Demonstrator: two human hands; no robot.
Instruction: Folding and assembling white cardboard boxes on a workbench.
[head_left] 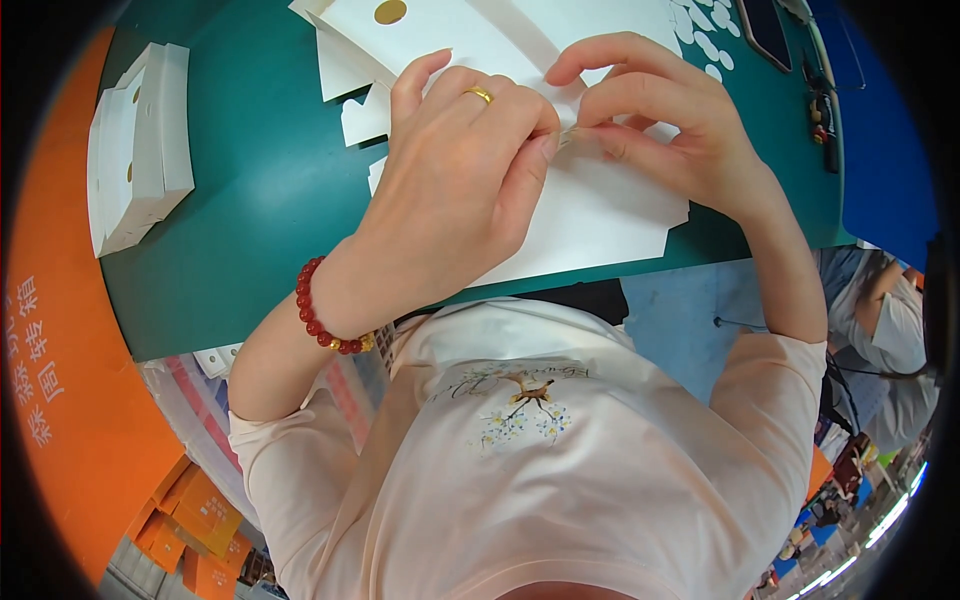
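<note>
Both my hands meet over flat white cardboard sheets (590, 215) on the green table. My left hand (460, 165), with a gold ring and a red bead bracelet, is closed, thumb pressed against the index finger. My right hand (670, 120) comes in from the other side with its thumb and fingertips drawn together in a pinch and its other fingers curled. Between the fingertips shows a small thin piece (567, 138), too small to name. Beyond the hands lies a larger white cardboard blank (450, 35) with a round spot in it.
A folded white box (165, 150) stands at the table's left edge. Small white oval pieces (705, 40) lie scattered at the far right, near a phone (764, 30) and a dark slim tool (828, 125). A big orange box (60, 330) is at left; another person (885, 310) sits at right.
</note>
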